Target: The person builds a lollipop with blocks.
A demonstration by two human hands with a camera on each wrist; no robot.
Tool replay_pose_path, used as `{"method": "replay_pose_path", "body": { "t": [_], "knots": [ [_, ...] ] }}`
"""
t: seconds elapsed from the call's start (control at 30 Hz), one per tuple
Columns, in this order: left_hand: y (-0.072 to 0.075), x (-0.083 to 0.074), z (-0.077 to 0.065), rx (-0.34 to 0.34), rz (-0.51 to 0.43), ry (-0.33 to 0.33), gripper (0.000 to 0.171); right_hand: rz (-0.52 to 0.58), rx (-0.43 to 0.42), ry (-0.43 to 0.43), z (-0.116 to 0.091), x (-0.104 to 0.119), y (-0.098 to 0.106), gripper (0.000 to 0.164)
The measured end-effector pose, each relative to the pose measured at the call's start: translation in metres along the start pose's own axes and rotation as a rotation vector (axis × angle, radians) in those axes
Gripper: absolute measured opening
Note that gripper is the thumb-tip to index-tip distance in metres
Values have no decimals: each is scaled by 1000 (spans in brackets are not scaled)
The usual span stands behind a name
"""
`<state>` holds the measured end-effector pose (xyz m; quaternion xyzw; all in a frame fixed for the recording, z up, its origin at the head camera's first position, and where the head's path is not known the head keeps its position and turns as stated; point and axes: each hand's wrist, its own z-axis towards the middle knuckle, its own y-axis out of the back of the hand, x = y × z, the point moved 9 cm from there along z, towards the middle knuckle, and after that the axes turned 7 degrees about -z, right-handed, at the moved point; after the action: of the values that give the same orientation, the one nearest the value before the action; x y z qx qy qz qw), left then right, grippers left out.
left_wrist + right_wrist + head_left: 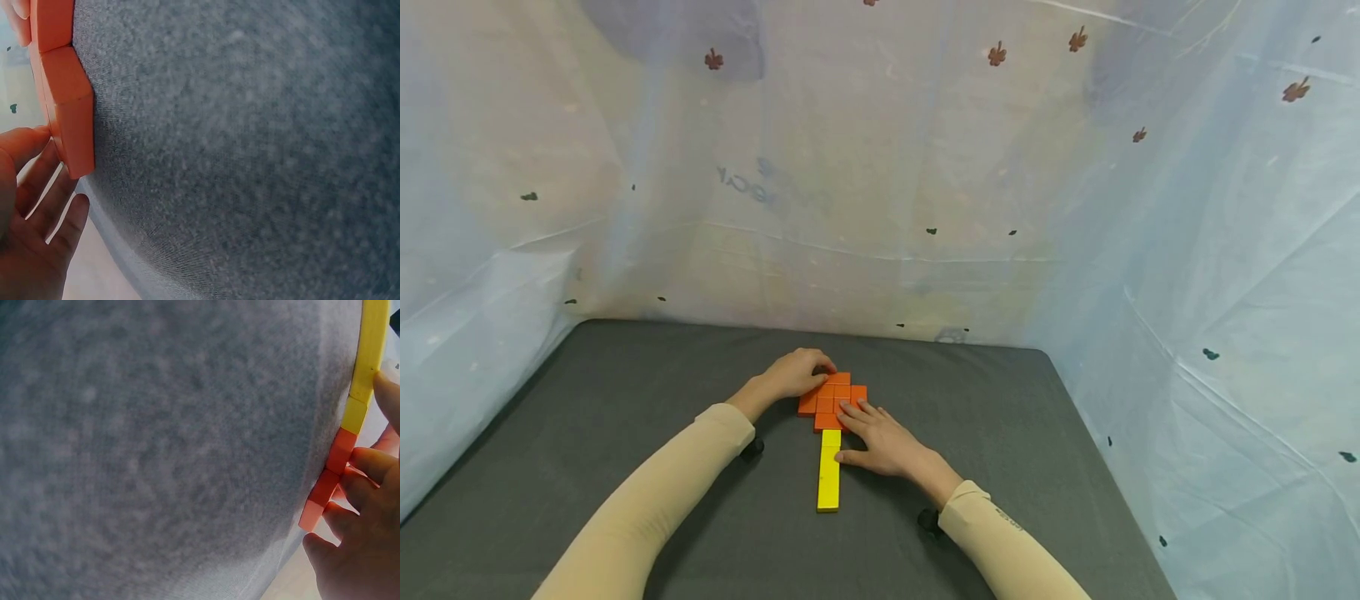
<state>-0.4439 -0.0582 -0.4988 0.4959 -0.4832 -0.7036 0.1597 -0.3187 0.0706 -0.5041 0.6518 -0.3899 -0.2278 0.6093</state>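
Note:
Several flat orange blocks [824, 403] lie together in a stepped cluster on the dark grey table. A straight yellow strip [828, 483], made of a long piece and a short one, runs from the cluster toward the person. At the far left of the cluster my left hand [794, 372] has its fingertips on the edge blocks; the left wrist view shows thumb and fingers beside an orange block [76, 125]. My right hand [887, 440] lies with spread fingers over the right-hand orange blocks [342, 452], its thumb at the side of the yellow strip [369, 356].
The dark grey cloth-covered table [1000, 417] has rounded far corners. Translucent plastic sheeting [850, 167] with small leaf prints hangs behind and along both sides. A black wrist device [929, 521] sits under the right forearm, another [752, 450] under the left.

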Motion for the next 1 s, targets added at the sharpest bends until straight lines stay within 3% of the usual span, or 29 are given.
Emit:
{"method": "replay_pose_path", "body": {
  "t": [0.4, 0.6, 0.83, 1.0],
  "knots": [
    [0, 1, -3, -2, 8, 8, 24, -10, 6, -2, 1, 1, -1, 78],
    [2, 1, -7, -24, 26, 11, 25, -107, -5, 18, 4, 3, 2, 78],
    [13, 2, -18, -99, -15, 29, 28, -193, -35, 3, 9, 2, 10, 79],
    [26, 5, -38, -178, 0, 18, 31, -156, -73, -1, 5, -2, 12, 79]
  ]
}}
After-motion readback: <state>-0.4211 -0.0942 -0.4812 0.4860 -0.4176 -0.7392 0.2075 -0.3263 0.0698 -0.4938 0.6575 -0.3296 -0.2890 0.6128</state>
